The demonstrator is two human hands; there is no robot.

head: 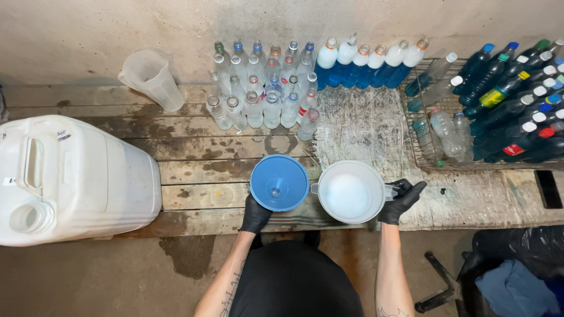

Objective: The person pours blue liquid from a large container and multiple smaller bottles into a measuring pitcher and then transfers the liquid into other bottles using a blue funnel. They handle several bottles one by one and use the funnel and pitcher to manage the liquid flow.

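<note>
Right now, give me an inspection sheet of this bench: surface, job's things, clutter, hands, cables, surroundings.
Surface: wooden plank bench, stained, with wet patches.
Job's things: blue funnel, seen from above; white jug beside it, pale contents.
Clutter: clear empty bottles uncapped in a cluster; row of blue-filled bottles against the wall; wire basket of capped dark bottles; spare measuring jug; large white jerrycan on its side, uncapped.
Hands: left hand black-gloved, at the funnel's rim; right hand black-gloved, on the jug's handle.
Cables: nothing seen.
Surroundings: concrete wall; black bag with blue cloth on the floor.
</note>
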